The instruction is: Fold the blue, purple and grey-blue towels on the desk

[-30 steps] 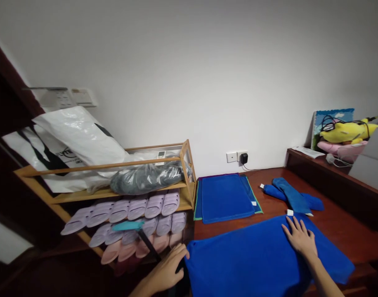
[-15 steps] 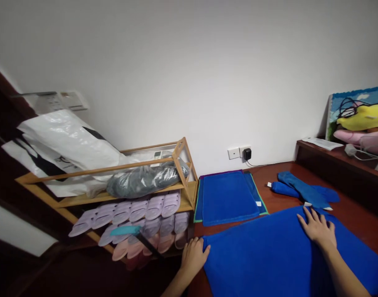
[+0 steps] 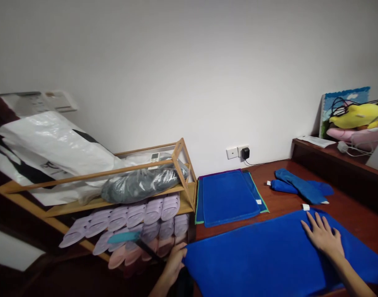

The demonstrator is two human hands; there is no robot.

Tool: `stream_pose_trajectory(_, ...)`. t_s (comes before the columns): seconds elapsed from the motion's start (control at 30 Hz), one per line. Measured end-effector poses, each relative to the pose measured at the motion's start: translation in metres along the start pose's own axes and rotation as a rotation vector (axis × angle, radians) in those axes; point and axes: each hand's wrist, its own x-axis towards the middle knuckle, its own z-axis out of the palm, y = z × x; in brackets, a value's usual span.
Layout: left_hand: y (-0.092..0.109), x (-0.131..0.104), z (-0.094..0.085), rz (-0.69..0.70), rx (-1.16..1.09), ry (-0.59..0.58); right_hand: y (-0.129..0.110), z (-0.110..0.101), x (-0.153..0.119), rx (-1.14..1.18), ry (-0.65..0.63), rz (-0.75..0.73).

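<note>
A large blue cloth (image 3: pixel 253 255) lies spread over the red-brown table, its left corner pulled out past the table's left edge. My left hand (image 3: pixel 175 260) pinches that corner between thumb and fingers. Flat on the cloth's right part rests my right hand (image 3: pixel 323 237), fingers spread, just below a white tag (image 3: pixel 305 207) at the far edge. Behind it lies a flat stack of cloths (image 3: pixel 229 198) with a blue one on top. Rolled blue cloths (image 3: pixel 300 186) lie crossed at the right back.
Left of the table stands a wooden rack (image 3: pixel 189 194) with a white bag (image 3: pixel 55 152), a plastic-wrapped dark bundle (image 3: pixel 142 183) and rows of slippers (image 3: pixel 127 216). A black plug (image 3: pixel 245 153) sits in the wall socket. Plush toys (image 3: pixel 359 115) lie on the right shelf (image 3: pixel 340 156).
My left hand has moved left, closed on the cloth's corner and drawn it outward. The cloth's far edge lies straighter. My right hand stays spread on the cloth. The view has shifted slightly right.
</note>
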Motion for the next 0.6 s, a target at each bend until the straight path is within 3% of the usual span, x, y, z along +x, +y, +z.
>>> stream_pose_trajectory(0.1, -0.003, 0.006, -0.013, 0.03, -0.23, -0.019, 0.004, -0.008, -0.009, 0.136, -0.011, 0.076)
stream_pose_trajectory(0.2, -0.008, 0.012, -0.021, 0.015, -0.381, -0.06, 0.011, -0.025, 0.0, 0.26, -0.059, 0.19)
stream_pose_trajectory(0.33, -0.014, 0.008, -0.026, -0.021, -0.47, -0.074, 0.027, -0.036, 0.025, 0.173, -0.083, 0.151)
stream_pose_trajectory(0.47, -0.011, -0.011, -0.044, -0.041, -0.517, -0.1, 0.039, -0.036, 0.047, 0.299, -0.202, 0.109)
stream_pose_trajectory(0.6, -0.006, -0.03, -0.085, -0.023, -0.439, -0.39, 0.035, -0.053, 0.045, 0.485, -0.294, 0.007)
